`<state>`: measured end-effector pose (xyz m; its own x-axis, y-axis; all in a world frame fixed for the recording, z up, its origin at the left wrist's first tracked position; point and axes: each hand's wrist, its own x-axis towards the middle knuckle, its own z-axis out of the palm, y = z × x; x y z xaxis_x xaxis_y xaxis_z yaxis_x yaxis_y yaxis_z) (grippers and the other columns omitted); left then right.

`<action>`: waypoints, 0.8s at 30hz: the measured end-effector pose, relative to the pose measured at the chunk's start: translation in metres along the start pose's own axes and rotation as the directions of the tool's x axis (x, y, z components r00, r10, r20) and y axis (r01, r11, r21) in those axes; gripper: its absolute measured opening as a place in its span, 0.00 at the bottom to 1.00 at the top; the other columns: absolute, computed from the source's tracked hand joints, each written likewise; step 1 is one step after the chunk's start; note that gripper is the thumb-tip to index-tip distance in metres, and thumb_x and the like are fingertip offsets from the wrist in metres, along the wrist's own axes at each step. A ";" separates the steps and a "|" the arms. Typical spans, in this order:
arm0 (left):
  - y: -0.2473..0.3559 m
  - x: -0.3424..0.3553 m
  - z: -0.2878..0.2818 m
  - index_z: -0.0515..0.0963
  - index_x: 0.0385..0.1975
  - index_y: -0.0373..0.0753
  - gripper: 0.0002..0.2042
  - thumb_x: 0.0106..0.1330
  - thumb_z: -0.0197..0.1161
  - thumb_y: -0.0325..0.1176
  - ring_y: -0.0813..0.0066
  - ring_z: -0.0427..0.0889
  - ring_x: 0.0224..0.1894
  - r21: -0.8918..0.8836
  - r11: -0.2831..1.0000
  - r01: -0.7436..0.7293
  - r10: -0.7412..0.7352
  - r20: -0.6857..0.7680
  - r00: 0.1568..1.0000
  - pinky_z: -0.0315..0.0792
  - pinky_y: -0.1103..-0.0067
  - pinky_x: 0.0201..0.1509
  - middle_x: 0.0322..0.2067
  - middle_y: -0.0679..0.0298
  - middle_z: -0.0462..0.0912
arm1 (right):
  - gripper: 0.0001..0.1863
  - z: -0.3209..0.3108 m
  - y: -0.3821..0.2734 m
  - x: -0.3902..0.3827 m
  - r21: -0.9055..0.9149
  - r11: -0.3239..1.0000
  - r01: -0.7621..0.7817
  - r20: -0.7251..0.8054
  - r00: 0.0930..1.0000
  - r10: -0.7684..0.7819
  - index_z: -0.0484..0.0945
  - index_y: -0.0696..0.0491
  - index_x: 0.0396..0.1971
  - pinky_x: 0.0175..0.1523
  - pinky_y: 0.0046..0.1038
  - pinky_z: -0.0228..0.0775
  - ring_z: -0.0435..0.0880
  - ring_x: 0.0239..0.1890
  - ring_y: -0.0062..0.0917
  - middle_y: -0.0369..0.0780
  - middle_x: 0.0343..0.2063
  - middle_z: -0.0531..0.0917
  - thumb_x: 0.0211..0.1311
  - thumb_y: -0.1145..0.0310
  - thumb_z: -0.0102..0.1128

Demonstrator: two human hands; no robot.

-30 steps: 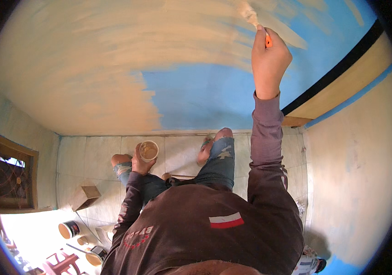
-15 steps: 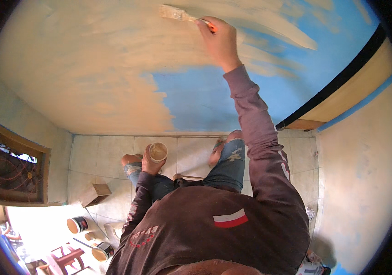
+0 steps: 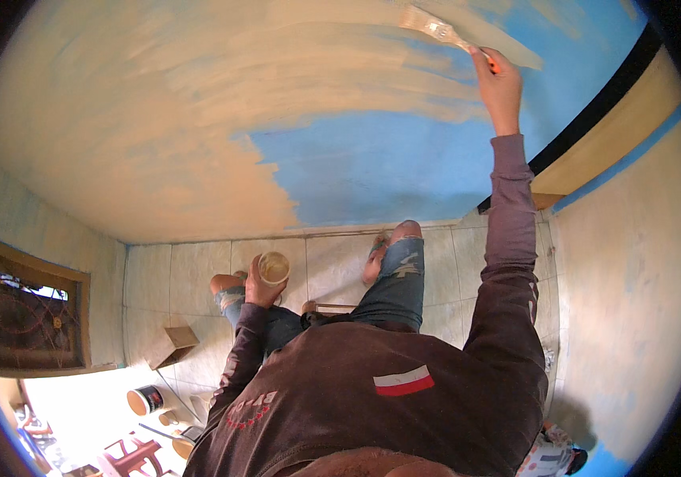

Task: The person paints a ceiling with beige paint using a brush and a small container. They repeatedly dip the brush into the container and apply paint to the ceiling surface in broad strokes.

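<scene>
My right hand (image 3: 500, 95) is closed round the orange handle of a flat paintbrush (image 3: 440, 30), whose beige-coated bristles reach left against the wall (image 3: 173, 103) near the top of the view. The wall carries streaky beige paint over blue, with a large solid blue patch (image 3: 364, 167) below the brush. Low in the middle, my left hand (image 3: 257, 290) grips a small cup (image 3: 274, 268) of beige paint above my left leg.
A wooden-framed window (image 3: 78, 318) with a metal grille is at left. A box (image 3: 173, 342), paint buckets (image 3: 148, 400) and a red plastic chair (image 3: 126, 457) stand lower left. A side wall (image 3: 619, 310) and a black-edged board (image 3: 599, 107) are on the right.
My right hand with the brush swung left along the wall, then came back to the right. My left hand still holds the cup, with little movement.
</scene>
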<state>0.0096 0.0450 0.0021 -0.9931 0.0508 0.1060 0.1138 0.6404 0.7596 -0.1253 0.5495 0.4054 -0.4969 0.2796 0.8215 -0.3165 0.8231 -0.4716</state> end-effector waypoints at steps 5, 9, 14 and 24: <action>-0.007 -0.001 0.002 0.62 0.66 0.35 0.47 0.46 0.81 0.41 0.50 0.78 0.58 0.023 1.000 -0.015 0.016 -0.014 1.000 0.74 0.63 0.62 0.56 0.47 0.77 | 0.18 -0.043 0.051 0.007 -0.136 0.990 -0.032 -0.042 0.999 0.027 0.86 0.55 0.42 0.38 0.26 0.75 0.84 0.28 0.22 0.43 0.27 0.86 0.66 0.55 0.67; -0.013 -0.003 0.005 0.62 0.66 0.35 0.47 0.46 0.81 0.41 0.49 0.78 0.59 0.025 0.999 -0.023 0.023 -0.019 1.000 0.74 0.62 0.62 0.56 0.48 0.77 | 0.18 -0.085 0.092 0.006 -0.234 0.963 -0.133 -0.123 0.987 0.106 0.86 0.56 0.42 0.40 0.27 0.76 0.85 0.31 0.24 0.44 0.30 0.88 0.67 0.56 0.66; -0.026 -0.001 0.013 0.61 0.67 0.35 0.48 0.45 0.81 0.41 0.49 0.78 0.59 0.007 1.000 -0.029 0.028 0.009 1.000 0.74 0.62 0.62 0.57 0.48 0.76 | 0.16 -0.143 0.125 -0.007 -0.326 0.932 -0.155 -0.202 0.975 0.091 0.86 0.56 0.42 0.43 0.29 0.76 0.86 0.33 0.29 0.45 0.32 0.88 0.67 0.57 0.65; -0.013 -0.003 0.008 0.62 0.67 0.36 0.48 0.45 0.82 0.42 0.50 0.78 0.59 0.019 1.000 -0.016 0.016 -0.001 1.000 0.74 0.63 0.61 0.57 0.48 0.77 | 0.12 -0.148 0.113 -0.021 -0.667 0.744 0.028 -0.233 0.941 -0.245 0.83 0.56 0.33 0.39 0.44 0.76 0.84 0.34 0.46 0.48 0.30 0.85 0.70 0.64 0.58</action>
<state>0.0113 0.0424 -0.0130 -0.9911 0.0601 0.1186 0.1289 0.6543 0.7452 -0.0311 0.7092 0.3822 -0.2016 0.1770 0.9633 0.2893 0.9504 -0.1141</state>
